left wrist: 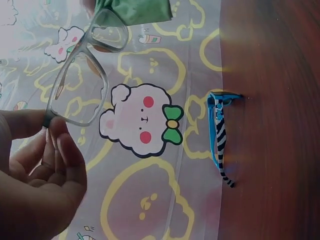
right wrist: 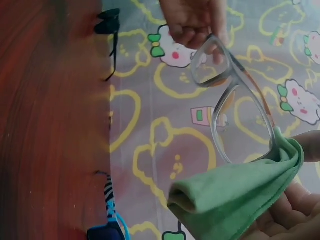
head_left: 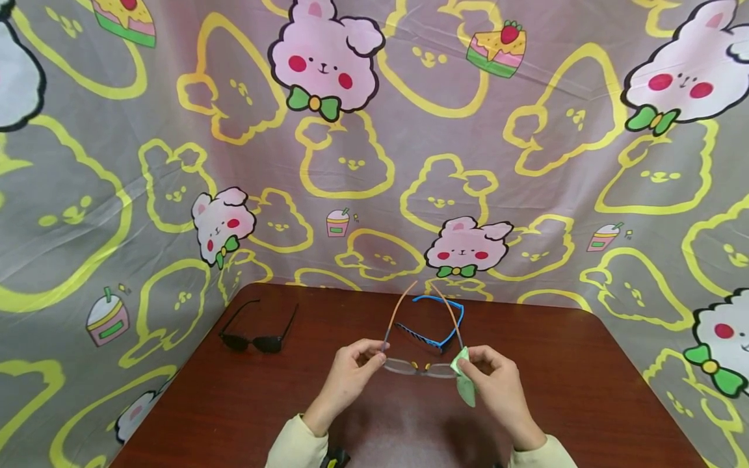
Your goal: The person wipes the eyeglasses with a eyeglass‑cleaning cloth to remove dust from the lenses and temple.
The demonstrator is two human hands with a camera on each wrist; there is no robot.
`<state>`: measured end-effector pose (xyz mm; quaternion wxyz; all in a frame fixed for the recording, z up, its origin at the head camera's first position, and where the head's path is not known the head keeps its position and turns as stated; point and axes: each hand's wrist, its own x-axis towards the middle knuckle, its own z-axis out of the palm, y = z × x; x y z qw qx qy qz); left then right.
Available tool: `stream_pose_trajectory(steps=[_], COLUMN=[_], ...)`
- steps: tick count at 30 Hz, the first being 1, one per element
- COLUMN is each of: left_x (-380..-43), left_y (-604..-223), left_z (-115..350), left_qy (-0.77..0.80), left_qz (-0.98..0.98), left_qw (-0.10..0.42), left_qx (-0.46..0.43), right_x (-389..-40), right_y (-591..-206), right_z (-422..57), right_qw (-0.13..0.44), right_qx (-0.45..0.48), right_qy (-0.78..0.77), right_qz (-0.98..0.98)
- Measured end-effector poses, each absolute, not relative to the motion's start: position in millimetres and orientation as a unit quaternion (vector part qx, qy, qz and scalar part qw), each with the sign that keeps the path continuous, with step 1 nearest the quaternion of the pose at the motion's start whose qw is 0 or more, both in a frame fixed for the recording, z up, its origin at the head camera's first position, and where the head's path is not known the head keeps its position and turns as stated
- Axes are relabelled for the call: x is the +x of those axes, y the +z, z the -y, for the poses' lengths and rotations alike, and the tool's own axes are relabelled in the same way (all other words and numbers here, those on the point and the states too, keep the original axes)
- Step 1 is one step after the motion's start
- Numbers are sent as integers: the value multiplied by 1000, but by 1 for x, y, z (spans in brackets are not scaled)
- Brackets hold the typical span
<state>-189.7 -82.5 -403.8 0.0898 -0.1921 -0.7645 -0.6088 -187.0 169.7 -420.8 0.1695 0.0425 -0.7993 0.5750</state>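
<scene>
A pair of clear-framed eyeglasses (head_left: pixel 404 368) is held up over the table, its brown temples pointing away toward the back. My left hand (head_left: pixel 350 372) pinches one end of the frame by the hinge, thumb against fingers. At the other end, my right hand (head_left: pixel 497 383) grips a green cloth (right wrist: pixel 235 195) folded around the corner of the frame. That cloth covers the outer edge of the lens there and hangs down below the fingers. In the left wrist view both clear lenses (left wrist: pixel 80 90) show, the far one partly behind the cloth.
Blue glasses (head_left: pixel 450 335) with zebra-striped temples lie on the brown table (head_left: pixel 234 403) beyond the hands. Black sunglasses (head_left: pixel 257 342) lie at the left with temples raised. A curtain (head_left: pixel 363 162) printed with cartoon rabbits encloses the table's back and sides.
</scene>
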Motion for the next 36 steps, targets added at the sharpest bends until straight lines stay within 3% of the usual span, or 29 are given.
stream_pose_trajectory(steps=[9,16,24,30,36], left_x=[-206,-205,-204,-203,-201], left_y=[-434,-434,-432,-431,-431], left_z=[85,87,88,85,84], left_qy=[-555,-486,-472,-422,-400], left_qz=[795,827,836,853,865], left_qw=[122,166,177,200,187], left_qx=[-211,-227,-217,-233,-240], right_x=[-187,-188,-188,-188,-188], right_y=[-423,-426,-426,-429,-429], right_z=[-165,-165,-166,-165,-166], right_qw=[184,177,142,169,179], right_qx=[4,-20,-40,-29,-33], right_qy=[507,521,510,447,431], right_qz=[842,835,847,878,884])
